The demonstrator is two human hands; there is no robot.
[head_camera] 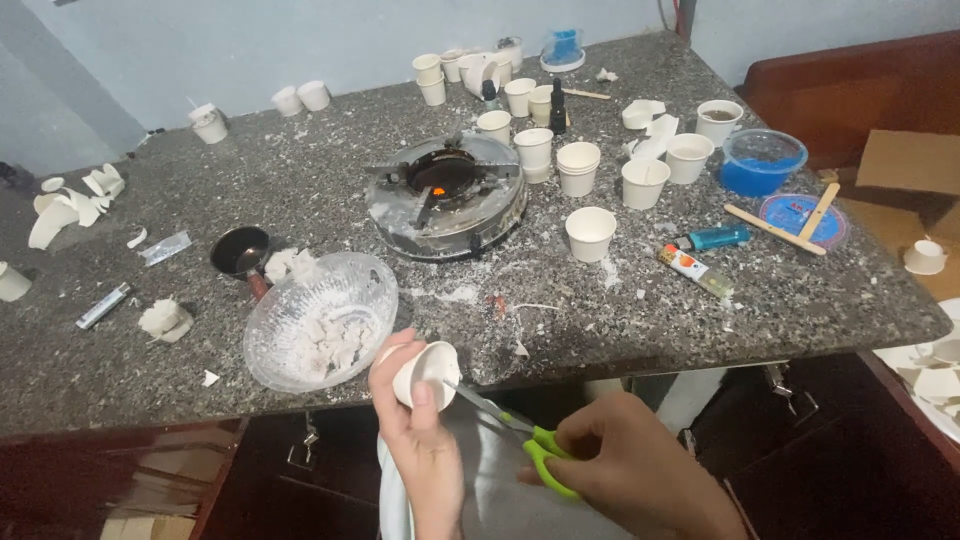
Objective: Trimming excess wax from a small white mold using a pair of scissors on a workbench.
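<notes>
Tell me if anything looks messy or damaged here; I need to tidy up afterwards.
Yes. White crumbs and flakes are strewn over the granite counter, thickest around the small burner. Torn paper cup pieces lie at the far left edge. The left hand holds a paper cup against the green-handled scissors.

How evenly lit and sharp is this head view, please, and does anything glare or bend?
Head view: soft, even light, faint shadows; the counter edges bow slightly from the wide lens; the glass bowl shows mild glare; the burner glows orange; the left hand, cup, scissors and right hand stay reasonably sharp.
</notes>
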